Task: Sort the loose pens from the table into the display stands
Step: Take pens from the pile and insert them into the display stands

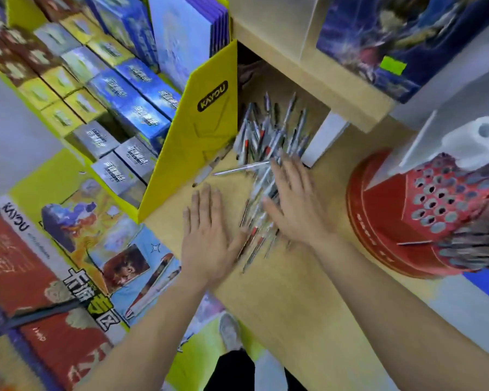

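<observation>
On the table [294, 300], left hand [209, 238] spread flat beside loose pens [266, 131], right hand [292, 206] flat upon them.

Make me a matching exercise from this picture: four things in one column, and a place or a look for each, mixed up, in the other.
1 left hand
2 right hand
3 red stand
4 yellow panel

A printed KAYOU
B flat on the pens
C full of round holes
D flat on the bare table

Pairs: 1-D, 2-B, 3-C, 4-A
</observation>
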A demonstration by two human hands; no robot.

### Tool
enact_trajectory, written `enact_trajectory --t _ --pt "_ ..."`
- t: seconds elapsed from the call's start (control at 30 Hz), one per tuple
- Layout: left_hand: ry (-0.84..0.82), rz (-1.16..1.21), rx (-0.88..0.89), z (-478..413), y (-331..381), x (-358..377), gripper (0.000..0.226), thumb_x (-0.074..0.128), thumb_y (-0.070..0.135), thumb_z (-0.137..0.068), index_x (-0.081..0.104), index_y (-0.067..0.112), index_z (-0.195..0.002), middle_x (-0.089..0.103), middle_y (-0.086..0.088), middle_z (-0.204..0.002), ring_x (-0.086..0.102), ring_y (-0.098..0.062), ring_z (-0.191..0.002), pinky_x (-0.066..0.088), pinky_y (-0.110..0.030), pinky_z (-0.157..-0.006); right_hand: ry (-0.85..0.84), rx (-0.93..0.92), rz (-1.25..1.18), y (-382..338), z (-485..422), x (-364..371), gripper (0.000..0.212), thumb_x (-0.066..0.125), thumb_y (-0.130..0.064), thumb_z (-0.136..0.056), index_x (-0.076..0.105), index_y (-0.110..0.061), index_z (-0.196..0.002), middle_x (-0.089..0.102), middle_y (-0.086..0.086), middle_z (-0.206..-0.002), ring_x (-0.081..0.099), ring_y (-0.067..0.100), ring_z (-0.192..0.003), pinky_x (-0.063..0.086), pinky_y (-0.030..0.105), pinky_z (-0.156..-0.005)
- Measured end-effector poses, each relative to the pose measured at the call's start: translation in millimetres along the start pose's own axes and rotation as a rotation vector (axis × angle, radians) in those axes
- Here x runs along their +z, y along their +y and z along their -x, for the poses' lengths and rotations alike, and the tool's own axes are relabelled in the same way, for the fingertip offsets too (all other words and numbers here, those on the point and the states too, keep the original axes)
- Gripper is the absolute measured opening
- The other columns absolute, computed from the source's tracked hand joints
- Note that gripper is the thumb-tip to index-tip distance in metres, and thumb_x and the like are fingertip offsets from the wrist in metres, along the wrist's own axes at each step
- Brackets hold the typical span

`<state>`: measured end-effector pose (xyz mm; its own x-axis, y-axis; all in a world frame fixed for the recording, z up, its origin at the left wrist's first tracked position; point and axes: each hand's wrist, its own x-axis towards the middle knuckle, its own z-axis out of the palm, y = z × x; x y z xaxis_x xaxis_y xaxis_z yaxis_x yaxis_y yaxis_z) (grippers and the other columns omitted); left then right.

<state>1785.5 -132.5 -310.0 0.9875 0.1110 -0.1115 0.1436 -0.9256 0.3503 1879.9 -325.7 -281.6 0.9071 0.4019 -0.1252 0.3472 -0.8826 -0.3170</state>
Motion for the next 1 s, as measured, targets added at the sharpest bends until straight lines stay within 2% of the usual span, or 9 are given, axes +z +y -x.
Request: enact_trajectory --t 0.1,0.2,0.4,0.53,0.63,0.73,0.83,0.93,1.0 --pt "0.026 0.012 -0.028 -20 -14 -5 0.091 0.031 0.069 -0.094 -0.005 0.02 -0.162 -0.009 -0.001 -0.171 -0.014 -0.02 -0.156 -0.005 -0.046 -0.127 0.032 0.022 0.043 -14 -53 -6 0.074 0.034 -0.056 -0.103 0.007 -0.021 -0.162 -0.003 0.005 -0.17 -0.003 0.028 -0.156 0.006 0.047 -0.126" --pt "0.029 0.032 -0.005 -34 -18 -6 0.088 0.031 0.068 -0.096 -0.004 0.022 -0.163 -0.01 -0.001 -0.171 -0.013 -0.019 -0.157 -0.006 -0.048 -0.126 -0.078 0.101 0.049 -23 -89 -1 0.077 0.03 -0.063 -0.101 -0.001 -0.029 -0.162 -0.011 0.001 -0.169 -0.011 0.022 -0.155 0.001 0.045 -0.126" --pt "0.034 0.098 0.007 -31 -22 -4 0.091 0.029 0.072 -0.092 0.013 0.017 -0.162 0.005 -0.009 -0.17 0.002 -0.023 -0.157 0.002 -0.049 -0.127 -0.11 0.099 0.087 -47 -63 15 0.074 0.024 -0.065 -0.1 0.006 -0.028 -0.162 -0.006 -0.001 -0.17 -0.01 0.023 -0.155 -0.001 0.044 -0.125" --pt "0.05 0.108 0.08 -18 -27 -4 0.091 0.038 0.071 -0.089 0.026 0.013 -0.158 0.019 -0.012 -0.167 0.017 -0.029 -0.153 0.019 -0.056 -0.122 -0.058 0.067 0.058 -49 -58 9 0.072 0.033 -0.062 -0.1 0.02 -0.025 -0.16 0.011 0.002 -0.169 0.008 0.025 -0.154 0.009 0.046 -0.125" --pt "-0.009 0.048 0.096 -15 -28 -2 0.101 0.031 0.08 -0.087 0.015 0.014 -0.161 0.008 -0.01 -0.17 0.006 -0.027 -0.157 0.011 -0.054 -0.125 0.039 0.12 0.037 -29 -88 -2 0.069 0.033 -0.061 -0.101 0.024 -0.025 -0.159 0.014 0.004 -0.168 0.012 0.028 -0.153 0.013 0.047 -0.123" --pt "-0.056 -0.071 0.111 -14 -29 1 0.111 0.025 0.089 -0.082 0.01 0.016 -0.163 0.001 -0.009 -0.171 -0.004 -0.028 -0.157 0.003 -0.053 -0.126 -0.083 0.2 0.031 -11 -117 -4 0.073 0.025 -0.065 -0.102 0.007 -0.028 -0.162 -0.007 0.002 -0.17 -0.006 0.023 -0.156 -0.001 0.044 -0.124" --pt "-0.062 -0.105 0.135 -12 -29 1 0.11 0.027 0.089 -0.083 0.015 0.015 -0.162 0.006 -0.007 -0.171 -0.006 -0.028 -0.157 0.001 -0.053 -0.126 -0.104 0.206 0.048 -16 -114 3 0.079 0.021 -0.068 -0.1 -0.001 -0.023 -0.162 -0.012 0.003 -0.169 -0.009 0.019 -0.156 -0.005 0.041 -0.124" --pt "-0.042 -0.104 0.145 -10 -29 1 0.105 0.034 0.084 -0.085 0.023 0.012 -0.161 0.013 -0.008 -0.17 0.0 -0.027 -0.158 0.006 -0.053 -0.126 -0.135 0.18 -0.004 -29 -93 8 0.082 0.024 -0.069 -0.099 0.002 -0.021 -0.162 -0.009 0.003 -0.169 -0.007 0.019 -0.156 -0.003 0.039 -0.125" --pt "-0.037 -0.108 0.151 -10 -29 2 0.103 0.033 0.082 -0.087 0.022 0.011 -0.161 0.014 -0.007 -0.17 0.001 -0.026 -0.158 0.009 -0.053 -0.126 -0.102 0.161 -0.027 -29 -90 2 0.08 0.028 -0.068 -0.099 0.018 -0.019 -0.161 0.008 0.005 -0.169 0.008 0.024 -0.156 0.009 0.042 -0.125"
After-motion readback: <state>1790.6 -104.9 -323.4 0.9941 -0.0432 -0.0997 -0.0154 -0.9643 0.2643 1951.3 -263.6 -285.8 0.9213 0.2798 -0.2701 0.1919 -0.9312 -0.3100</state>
